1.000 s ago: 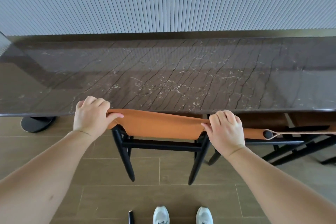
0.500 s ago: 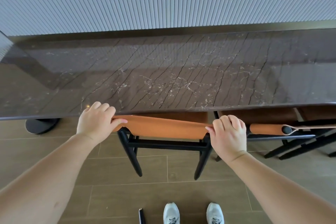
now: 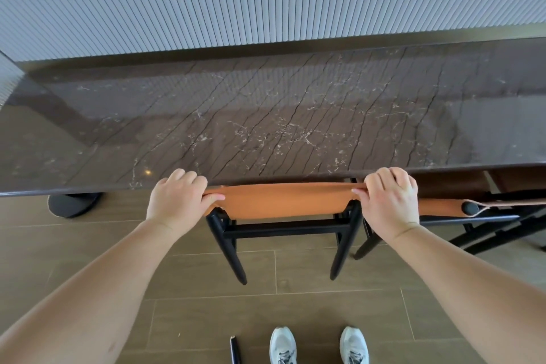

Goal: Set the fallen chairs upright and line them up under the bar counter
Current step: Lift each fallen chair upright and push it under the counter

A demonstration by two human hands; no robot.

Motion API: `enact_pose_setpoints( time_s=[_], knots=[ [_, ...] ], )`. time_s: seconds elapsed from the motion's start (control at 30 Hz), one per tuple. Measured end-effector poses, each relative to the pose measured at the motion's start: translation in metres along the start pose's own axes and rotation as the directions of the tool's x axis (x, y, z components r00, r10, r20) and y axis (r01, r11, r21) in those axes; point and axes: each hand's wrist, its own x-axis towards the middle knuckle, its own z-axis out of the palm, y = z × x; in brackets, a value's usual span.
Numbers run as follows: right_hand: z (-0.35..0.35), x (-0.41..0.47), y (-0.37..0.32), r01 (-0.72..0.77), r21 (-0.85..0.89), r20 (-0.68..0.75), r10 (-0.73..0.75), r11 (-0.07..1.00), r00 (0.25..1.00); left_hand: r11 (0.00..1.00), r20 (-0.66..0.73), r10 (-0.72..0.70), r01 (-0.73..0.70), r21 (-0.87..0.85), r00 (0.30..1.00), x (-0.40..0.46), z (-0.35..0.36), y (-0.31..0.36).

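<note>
My left hand gripped the left end of the orange backrest of the chair, with the thumb laid along its near face and the other fingers curled over the top edge. My right hand gripped the right end of the same backrest in a matching hold, its fingers folded over the top and the thumb tip pressed to the front edge. The backrest therefore ran straight between my two hands, level and just beneath the near lip of the dark marble tabletop. The chair stood upright on the wood-look floor, with its two rear black legs splayed toward me and a black crossbar joining them below the backrest. Its seat was hidden under the tabletop. A second chair with the same orange backrest and black frame stood just beside the first on my right, touching or nearly touching my right hand; contact could not be confirmed. A round black pedestal base sat on the floor to my left, under the tabletop. A ribbed white panel rose behind the tabletop. My white shoes stood near the rear legs, and a short black rod end lay beside the left shoe.
</note>
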Motion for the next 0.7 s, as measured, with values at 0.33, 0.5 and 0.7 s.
enact_pose_setpoints(
  time_s=[0.33, 0.5, 0.7],
  knots=[
    [0.000, -0.007, 0.003, 0.054, 0.046, -0.007, -0.054, 0.997, 0.999, 0.997, -0.062, -0.040, 0.036, -0.061, 0.997, -0.038, 0.012, 0.017],
    [0.001, -0.002, 0.016, 0.063, 0.053, 0.027, -0.065, 0.997, 0.998, 0.995, -0.088, -0.082, 0.076, -0.069, 0.993, -0.043, 0.017, 0.033],
    [0.009, -0.005, 0.034, 0.022, 0.043, 0.058, -0.024, 0.999, 0.998, 0.996, -0.076, -0.075, 0.071, -0.051, 0.994, -0.037, 0.021, 0.047]
  ],
)
